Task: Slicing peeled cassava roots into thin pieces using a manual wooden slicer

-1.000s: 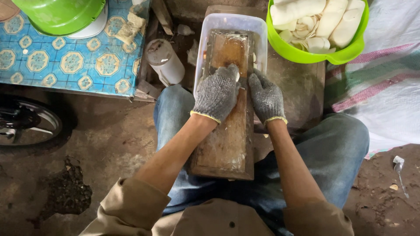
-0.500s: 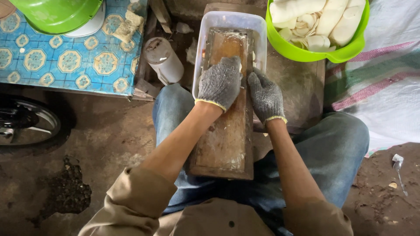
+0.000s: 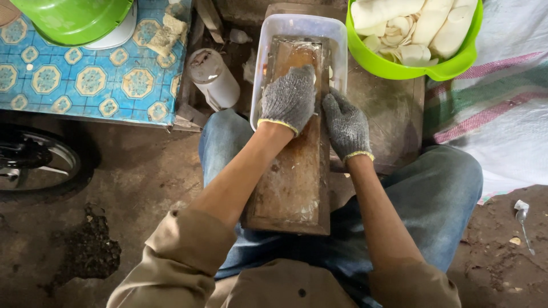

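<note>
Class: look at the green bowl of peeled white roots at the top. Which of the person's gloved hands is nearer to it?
The right hand. It grips the wooden board's right edge, below the green bowl. The left hand presses on the board farther left.

Two gloved hands pressed forward, arms stretched out over the lap.

The left hand in a grey knitted glove (image 3: 288, 98) lies palm down, fingers curled, forearm bare and nearly straight. The right hand in a matching grey knitted glove (image 3: 346, 125) sits just beside it, a little nearer the body, fingers pointing forward, khaki sleeves pushed up.
</note>
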